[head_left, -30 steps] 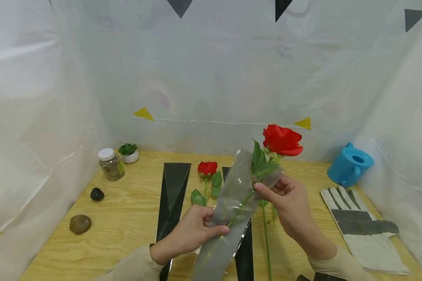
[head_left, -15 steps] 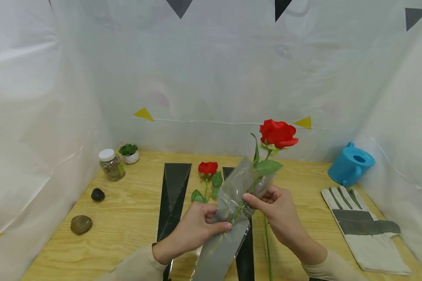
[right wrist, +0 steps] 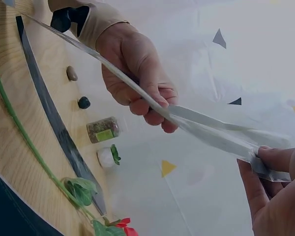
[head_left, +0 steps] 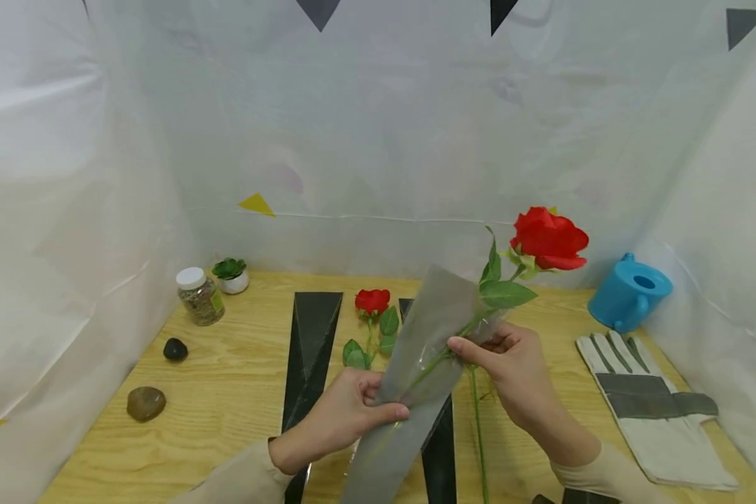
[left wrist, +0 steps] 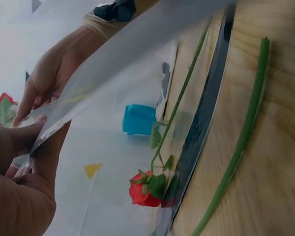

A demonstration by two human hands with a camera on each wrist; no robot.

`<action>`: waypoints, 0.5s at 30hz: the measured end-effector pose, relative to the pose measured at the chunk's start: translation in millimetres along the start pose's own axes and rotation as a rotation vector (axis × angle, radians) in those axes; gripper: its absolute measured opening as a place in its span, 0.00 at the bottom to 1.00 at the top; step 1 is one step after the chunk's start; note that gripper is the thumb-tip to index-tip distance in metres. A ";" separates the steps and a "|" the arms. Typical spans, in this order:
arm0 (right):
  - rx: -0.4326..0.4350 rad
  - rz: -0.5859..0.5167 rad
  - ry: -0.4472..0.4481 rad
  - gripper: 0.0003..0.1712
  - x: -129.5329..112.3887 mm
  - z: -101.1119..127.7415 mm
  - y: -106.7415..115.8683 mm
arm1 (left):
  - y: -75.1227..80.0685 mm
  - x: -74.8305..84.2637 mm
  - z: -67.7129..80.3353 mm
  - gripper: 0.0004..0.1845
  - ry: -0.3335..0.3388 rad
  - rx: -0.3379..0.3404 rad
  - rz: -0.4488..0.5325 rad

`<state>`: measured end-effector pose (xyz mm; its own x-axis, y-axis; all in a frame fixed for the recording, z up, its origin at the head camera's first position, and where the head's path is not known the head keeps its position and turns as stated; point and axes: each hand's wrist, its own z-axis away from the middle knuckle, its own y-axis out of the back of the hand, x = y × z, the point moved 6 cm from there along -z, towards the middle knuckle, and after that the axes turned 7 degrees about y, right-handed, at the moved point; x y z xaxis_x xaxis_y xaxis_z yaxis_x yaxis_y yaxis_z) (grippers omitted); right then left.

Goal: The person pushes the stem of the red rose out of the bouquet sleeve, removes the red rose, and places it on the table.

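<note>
A red rose (head_left: 549,238) leans up and right out of a grey clear-fronted flower sleeve (head_left: 435,301), its stem running down inside the film. My left hand (head_left: 343,416) pinches the sleeve at mid-length, thumb on the front over the stem. Higher up, my right hand (head_left: 519,381) pinches the sleeve near its mouth, thumb across the stem just below the leaves. In the right wrist view the sleeve (right wrist: 209,135) stretches taut between both hands. Under it on the table lie a second red rose (head_left: 372,302) and another green stem (head_left: 479,441), its upper part hidden behind the sleeve.
Two black sleeves, one on the left (head_left: 309,357) and one partly covered (head_left: 439,462), lie on the table. Leftward are a jar (head_left: 200,297), a potted succulent (head_left: 230,275), a black stone (head_left: 175,349) and a brown stone (head_left: 146,404). A blue watering can (head_left: 630,294) and glove (head_left: 655,413) are right.
The right hand first slid down and left with the rose, then came back up and right. The rose head now sits farther right and higher; the crumpled sleeve has smoothed out.
</note>
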<state>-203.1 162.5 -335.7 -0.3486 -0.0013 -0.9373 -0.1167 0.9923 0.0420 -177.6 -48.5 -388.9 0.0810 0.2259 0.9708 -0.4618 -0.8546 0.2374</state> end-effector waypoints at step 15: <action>-0.193 -0.027 -0.047 0.15 -6.2 7.5 -16.5 | 5.9 25.9 -1.6 0.11 -0.033 -0.064 0.003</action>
<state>-192.1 147.0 -333.3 -0.2992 -0.0175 -0.9540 -0.3035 0.9496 0.0778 -179.7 -46.9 -362.4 0.1084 0.2070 0.9723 -0.5171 -0.8236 0.2330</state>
